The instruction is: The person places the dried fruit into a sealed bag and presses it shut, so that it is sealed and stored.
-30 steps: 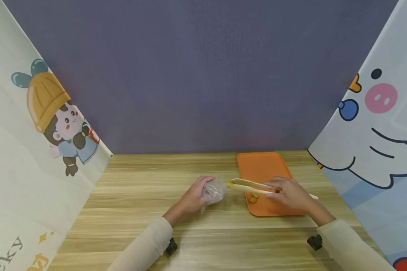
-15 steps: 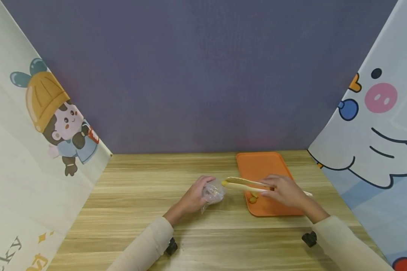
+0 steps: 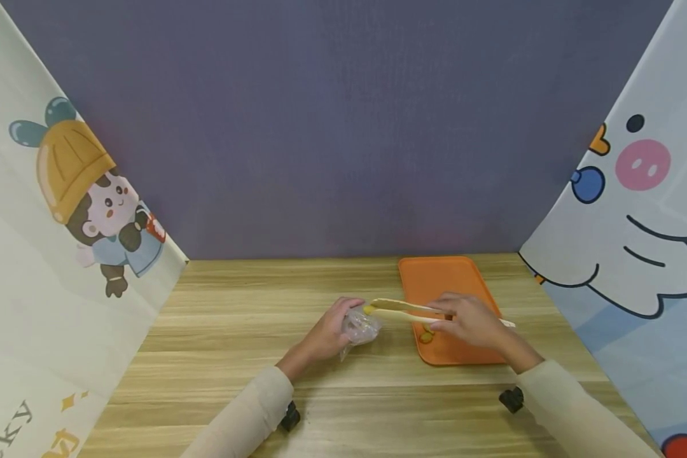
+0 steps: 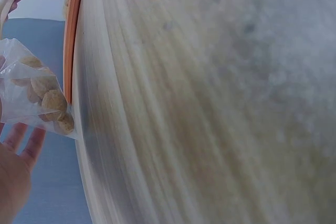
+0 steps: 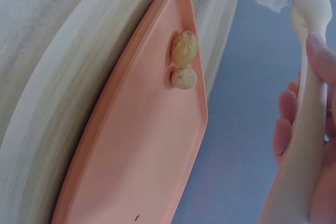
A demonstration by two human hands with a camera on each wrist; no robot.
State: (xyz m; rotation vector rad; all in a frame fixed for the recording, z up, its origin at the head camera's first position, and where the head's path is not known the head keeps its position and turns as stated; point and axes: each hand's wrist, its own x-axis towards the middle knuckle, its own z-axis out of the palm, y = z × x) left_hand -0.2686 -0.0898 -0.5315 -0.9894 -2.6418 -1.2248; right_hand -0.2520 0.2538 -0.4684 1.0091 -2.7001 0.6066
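My left hand (image 3: 327, 331) holds a clear plastic bag (image 3: 362, 327) over the table, its fingers curled round the left side. Several round, wrinkled tan balls (image 4: 54, 102) show through the bag in the left wrist view. My right hand (image 3: 466, 321) grips cream-coloured tongs (image 5: 302, 150), with the thumb along one arm and fingers around the other. At the tongs' tips sits a small yellowish ball (image 3: 369, 310), right at the top of the bag. Two similar wrinkled balls (image 5: 184, 49) lie near one end of an orange tray (image 3: 439, 280), below the tongs.
The wood-grain table (image 3: 235, 305) meets a dark grey-purple panel (image 3: 343, 127) at its back edge. Printed cartoon panels stand on the left and right. A tiny dark speck (image 5: 137, 217) lies on the tray.
My right hand has moved left with the tongs, bringing the yellowish ball from beside the bag to over its top. My left hand and the bag have stayed almost still.
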